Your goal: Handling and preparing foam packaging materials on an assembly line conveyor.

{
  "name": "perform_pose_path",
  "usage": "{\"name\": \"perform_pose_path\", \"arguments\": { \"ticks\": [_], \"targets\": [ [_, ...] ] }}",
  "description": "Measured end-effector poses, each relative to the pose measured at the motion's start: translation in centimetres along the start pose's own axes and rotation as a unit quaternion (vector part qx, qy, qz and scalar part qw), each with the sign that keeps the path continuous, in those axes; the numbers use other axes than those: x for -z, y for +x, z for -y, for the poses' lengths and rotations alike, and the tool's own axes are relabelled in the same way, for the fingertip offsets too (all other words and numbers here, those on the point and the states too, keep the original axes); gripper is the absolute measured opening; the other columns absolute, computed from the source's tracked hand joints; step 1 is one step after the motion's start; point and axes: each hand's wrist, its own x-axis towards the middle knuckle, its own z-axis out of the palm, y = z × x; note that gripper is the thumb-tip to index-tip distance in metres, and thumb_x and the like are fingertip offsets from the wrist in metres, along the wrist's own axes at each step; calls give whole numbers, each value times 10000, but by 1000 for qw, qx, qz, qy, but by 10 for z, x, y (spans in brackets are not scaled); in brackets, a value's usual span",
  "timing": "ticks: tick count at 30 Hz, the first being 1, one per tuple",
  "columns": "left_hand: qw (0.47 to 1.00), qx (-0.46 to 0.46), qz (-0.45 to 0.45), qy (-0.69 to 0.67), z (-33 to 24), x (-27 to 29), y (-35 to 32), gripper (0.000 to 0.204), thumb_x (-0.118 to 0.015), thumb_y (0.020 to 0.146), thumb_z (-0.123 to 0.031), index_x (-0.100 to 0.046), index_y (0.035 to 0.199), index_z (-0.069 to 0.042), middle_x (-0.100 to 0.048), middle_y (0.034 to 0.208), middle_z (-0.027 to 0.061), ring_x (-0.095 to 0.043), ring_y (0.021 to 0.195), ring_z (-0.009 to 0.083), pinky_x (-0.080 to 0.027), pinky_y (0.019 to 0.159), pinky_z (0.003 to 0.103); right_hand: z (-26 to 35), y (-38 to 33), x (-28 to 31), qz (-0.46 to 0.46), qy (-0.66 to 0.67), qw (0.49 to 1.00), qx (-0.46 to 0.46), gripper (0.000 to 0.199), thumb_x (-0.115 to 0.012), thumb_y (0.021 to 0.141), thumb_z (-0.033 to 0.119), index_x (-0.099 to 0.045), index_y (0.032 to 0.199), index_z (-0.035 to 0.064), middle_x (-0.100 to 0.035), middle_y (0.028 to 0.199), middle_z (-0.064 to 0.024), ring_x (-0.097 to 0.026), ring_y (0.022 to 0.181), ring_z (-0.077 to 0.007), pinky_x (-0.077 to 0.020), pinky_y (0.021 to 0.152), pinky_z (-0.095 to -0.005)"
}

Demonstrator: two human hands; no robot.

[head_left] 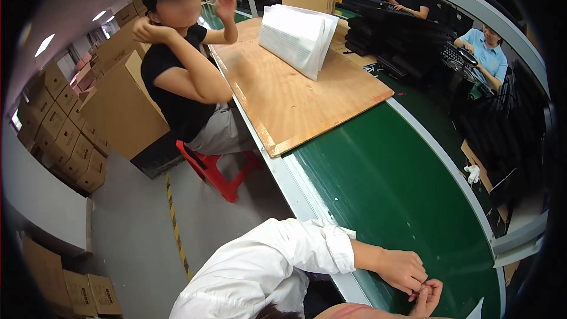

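Observation:
My left hand (401, 269) reaches out of a white sleeve (277, 260) over the near edge of a green conveyor belt (390, 189). My right hand (430, 296) comes up from the bottom edge and meets it. Both hands have curled fingers, and their fingertips touch each other just above the belt. Whether something small is pinched between them is too small to tell.
A plywood board (307, 106) lies across the belt further up, with a stack of white sheets (295, 38) on it. A person in a black shirt (177, 91) sits on a red stool (215, 171) beside it. Cardboard boxes (65, 136) line the left. Other workers sit beyond the belt.

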Motion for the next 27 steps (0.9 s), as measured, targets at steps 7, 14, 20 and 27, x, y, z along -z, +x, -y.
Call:
{"name": "perform_pose_path", "arguments": {
  "ticks": [7,14,20,27],
  "targets": [
    [1000,15,4,9,3,-1,-4,196,-663,753,-128,-500,653,-83,-428,653,30,-424,536,198,-331,491,292,-4,3,-3,-18,-69,997,16,104,-507,894,94,-565,901,8,-576,862,-92,-497,690,-153,-427,640,-238],
    [1000,22,-11,-8,1,-1,-3,237,-671,754,-169,-496,621,-81,-429,648,25,-418,527,194,-331,479,292,3,1,-10,-3,-173,984,36,134,-500,885,73,-580,951,-13,-595,890,-109,-523,719,-175,-443,664,-251],
    [1000,15,-5,2,6,-1,-7,301,-679,758,-204,-472,576,-84,-424,626,24,-410,508,192,-330,469,295,9,1,-14,14,-257,965,48,175,-494,878,55,-593,993,-31,-610,914,-124,-546,744,-193,-458,685,-262],
    [1000,14,-7,18,5,-4,-6,355,-683,764,-228,-446,538,-90,-412,583,19,-400,477,189,-322,451,296,29,-6,-20,24,-345,936,64,220,-489,870,37,-606,1036,-50,-626,937,-139,-568,769,-211,-472,705,-273]
  ]
}}
